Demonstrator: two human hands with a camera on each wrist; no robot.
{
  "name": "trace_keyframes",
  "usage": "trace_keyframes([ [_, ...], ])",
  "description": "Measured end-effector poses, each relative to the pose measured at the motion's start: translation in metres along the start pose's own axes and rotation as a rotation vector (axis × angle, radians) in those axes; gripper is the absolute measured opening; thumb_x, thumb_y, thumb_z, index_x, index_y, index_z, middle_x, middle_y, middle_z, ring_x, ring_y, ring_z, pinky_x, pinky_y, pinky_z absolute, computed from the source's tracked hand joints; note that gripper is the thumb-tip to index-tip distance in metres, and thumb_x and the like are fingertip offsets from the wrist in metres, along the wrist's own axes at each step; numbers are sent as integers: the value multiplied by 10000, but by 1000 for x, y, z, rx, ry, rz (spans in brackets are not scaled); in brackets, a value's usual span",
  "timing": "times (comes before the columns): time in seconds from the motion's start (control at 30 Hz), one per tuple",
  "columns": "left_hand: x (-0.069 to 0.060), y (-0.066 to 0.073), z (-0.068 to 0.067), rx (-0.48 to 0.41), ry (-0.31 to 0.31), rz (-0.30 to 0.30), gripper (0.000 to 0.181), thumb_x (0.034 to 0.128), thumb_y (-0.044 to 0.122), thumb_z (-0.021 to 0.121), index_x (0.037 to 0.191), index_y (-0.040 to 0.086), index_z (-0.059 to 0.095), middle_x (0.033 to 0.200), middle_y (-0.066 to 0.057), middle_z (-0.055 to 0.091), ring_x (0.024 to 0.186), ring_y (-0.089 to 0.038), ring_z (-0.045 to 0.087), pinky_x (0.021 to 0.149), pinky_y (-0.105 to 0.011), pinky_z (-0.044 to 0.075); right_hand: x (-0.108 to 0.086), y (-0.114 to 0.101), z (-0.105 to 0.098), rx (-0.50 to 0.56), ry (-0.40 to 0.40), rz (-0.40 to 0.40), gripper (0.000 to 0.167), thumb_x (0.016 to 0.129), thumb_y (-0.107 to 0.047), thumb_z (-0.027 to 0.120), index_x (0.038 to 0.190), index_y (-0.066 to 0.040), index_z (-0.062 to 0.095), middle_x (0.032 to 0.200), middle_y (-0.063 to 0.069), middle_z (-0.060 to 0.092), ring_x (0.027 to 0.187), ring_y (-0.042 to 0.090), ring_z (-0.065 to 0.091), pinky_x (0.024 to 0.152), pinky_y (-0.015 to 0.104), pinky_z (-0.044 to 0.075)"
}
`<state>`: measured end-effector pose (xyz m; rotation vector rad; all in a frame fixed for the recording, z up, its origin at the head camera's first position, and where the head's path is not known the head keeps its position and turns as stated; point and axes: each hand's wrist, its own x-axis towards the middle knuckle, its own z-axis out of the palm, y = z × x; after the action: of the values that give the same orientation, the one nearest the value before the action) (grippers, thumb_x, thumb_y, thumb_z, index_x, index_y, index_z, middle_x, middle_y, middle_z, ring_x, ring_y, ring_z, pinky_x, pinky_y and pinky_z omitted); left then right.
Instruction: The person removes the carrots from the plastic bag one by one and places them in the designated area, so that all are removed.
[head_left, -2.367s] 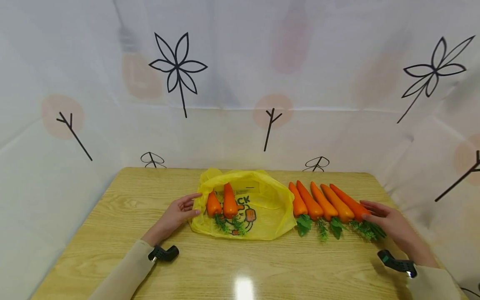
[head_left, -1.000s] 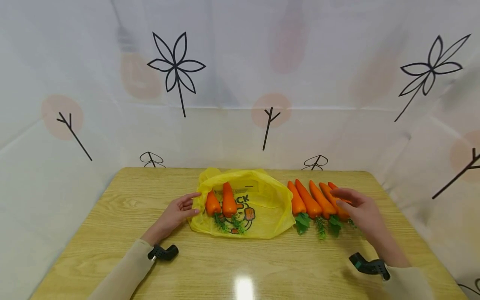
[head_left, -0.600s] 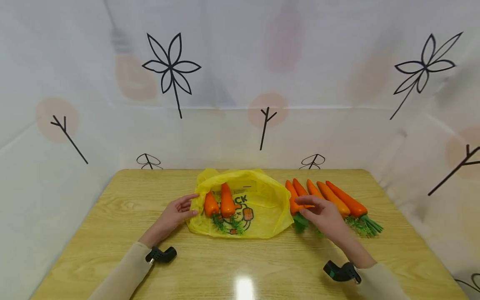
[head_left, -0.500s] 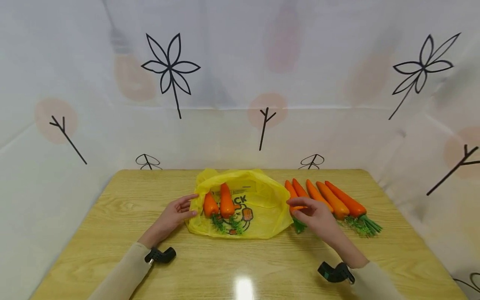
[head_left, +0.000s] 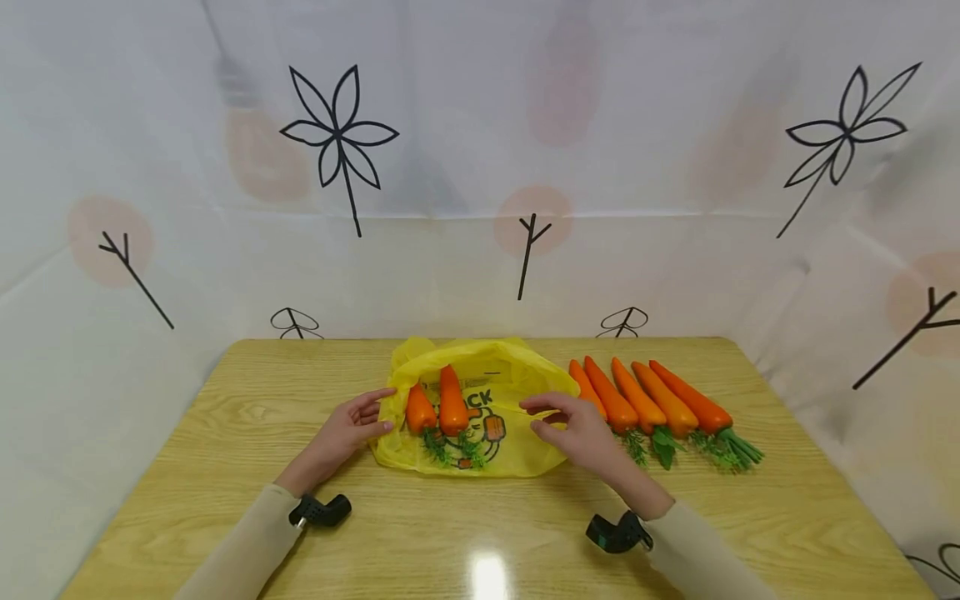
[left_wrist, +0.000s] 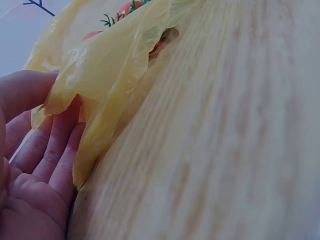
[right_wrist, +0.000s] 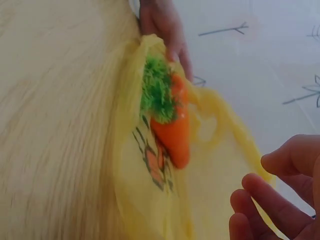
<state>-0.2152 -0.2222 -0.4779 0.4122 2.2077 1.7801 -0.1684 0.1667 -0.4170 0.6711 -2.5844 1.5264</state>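
A yellow plastic bag (head_left: 525, 454) with a printed picture lies on the table, its mouth spread. Inside on the left are two orange carrots, a shorter carrot (head_left: 422, 410) and a longer carrot (head_left: 453, 403), both with green tops. My left hand (head_left: 347, 429) holds the bag's left edge; in the left wrist view its fingers (left_wrist: 62, 132) lie against the yellow plastic. My right hand (head_left: 581, 433) hovers over the bag's right side, fingers loosely bent, nothing between them. To the right several loose carrots (head_left: 677, 410) lie in a row, the leftmost carrot (head_left: 587, 390) partly covered by that hand.
The wooden table (head_left: 420, 542) reaches back to a pale cloth wall (head_left: 450, 267) with plant drawings. Each wrist wears a black camera mount, the left mount (head_left: 321, 510) and the right mount (head_left: 618, 533).
My right hand has swept left from the rightmost loose carrot, across the row, to over the bag. The left hand stays at the bag's edge. The carrots have not moved.
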Motion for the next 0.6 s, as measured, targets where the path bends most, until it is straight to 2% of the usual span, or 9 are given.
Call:
trace_keyframes([
  [0.17, 0, 0, 0, 3, 5, -3, 631, 945, 221, 712, 1509, 131, 446, 1575, -250, 267, 1430, -410, 279, 1121, -574, 252, 10, 1, 15, 7, -66, -1, 281, 932, -10, 669, 1211, -37, 693, 1203, 138, 675, 1073, 333, 640, 867, 399, 538],
  [0.47, 1, 0, 1, 2, 8, -6, 631, 941, 223, 717, 1506, 134, 452, 1574, -247, 271, 1429, -405, 285, 1119, -573, 259, 28, -2, 32, 11, -145, 73, 310, 956, -47, 643, 1265, -36, 672, 1247, 132, 656, 1098, 293, 630, 861, 364, 547],
  [0.6, 1, 0, 1, 9, 13, -8, 629, 937, 219, 722, 1502, 134, 459, 1543, -231, 336, 1394, -374, 357, 1097, -512, 339, 36, -4, 38, 20, -194, 106, 328, 969, -84, 631, 1294, -45, 653, 1262, 143, 645, 1115, 299, 618, 852, 387, 548],
])
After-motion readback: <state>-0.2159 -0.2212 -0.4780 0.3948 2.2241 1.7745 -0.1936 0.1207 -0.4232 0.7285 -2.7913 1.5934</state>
